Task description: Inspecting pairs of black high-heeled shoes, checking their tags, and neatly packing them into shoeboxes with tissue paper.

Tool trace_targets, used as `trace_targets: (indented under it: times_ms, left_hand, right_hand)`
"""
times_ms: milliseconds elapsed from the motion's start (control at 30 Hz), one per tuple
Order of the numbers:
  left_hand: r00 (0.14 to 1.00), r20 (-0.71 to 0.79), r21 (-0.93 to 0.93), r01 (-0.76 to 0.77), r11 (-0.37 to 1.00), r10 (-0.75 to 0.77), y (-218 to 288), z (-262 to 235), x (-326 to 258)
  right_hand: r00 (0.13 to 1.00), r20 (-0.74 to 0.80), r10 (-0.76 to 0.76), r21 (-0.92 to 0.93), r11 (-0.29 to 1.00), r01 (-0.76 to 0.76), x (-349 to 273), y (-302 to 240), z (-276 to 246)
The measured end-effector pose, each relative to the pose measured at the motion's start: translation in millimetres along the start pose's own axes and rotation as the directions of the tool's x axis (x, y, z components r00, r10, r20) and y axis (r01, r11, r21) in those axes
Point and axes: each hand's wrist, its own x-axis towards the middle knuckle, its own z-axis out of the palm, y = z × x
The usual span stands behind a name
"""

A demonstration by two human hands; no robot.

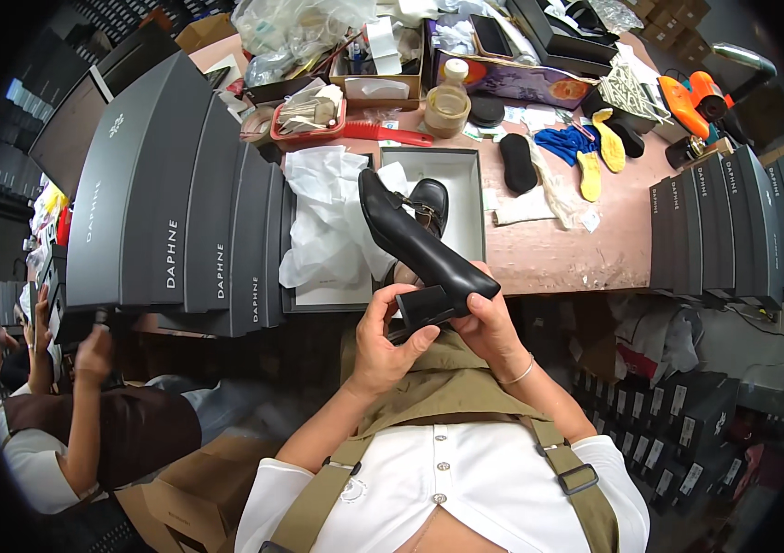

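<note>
We hold a black shoe point(406, 241), its toe above the open box point(468, 180) and its heel point(421, 308) past the near edge. Our left hand point(375, 343) pinches the hard, blocky heel; our right hand's point(487, 324) fingers wrap the back. It looks light, smooth, maybe slippery, and easy to scuff, so those spots seem best for holding. Inside the box lie crinkly white paper point(316, 217) and another shiny shoe point(432, 199).
</note>
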Motion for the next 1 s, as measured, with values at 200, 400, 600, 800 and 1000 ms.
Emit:
trace_targets:
  times_ms: [200, 400, 600, 800, 1000]
  left_hand:
    - [0.982, -0.183, -0.137, 0.016, 0.990, -0.041, 7, 16, -6]
    - [0.931, -0.353, -0.217, 0.013, 0.976, -0.091, -19, 7, 1]
    - [0.929, 0.081, 0.154, -0.370, 0.916, 0.362, -13, -12, 11]
    - [0.990, -0.052, 0.751, -0.047, 0.659, 0.130, 8, -98, 185]
    - [0.931, -0.037, 0.705, 0.283, 0.651, -0.364, -86, -172, 290]
  right_hand:
    - [1.000, 0.012, -0.018, -0.044, 0.999, 0.018, -6, 6, 2]
    - [0.989, 0.072, -0.132, -0.404, 0.902, 0.149, -7, 10, 0]
    - [0.998, 0.065, 0.013, -0.559, 0.829, 0.025, -6, -35, 15]
    - [0.997, 0.054, 0.047, -0.226, 0.974, -0.033, -9, -56, -28]
    - [0.988, 0.155, -0.001, 0.543, 0.836, -0.084, -3, -16, -86]
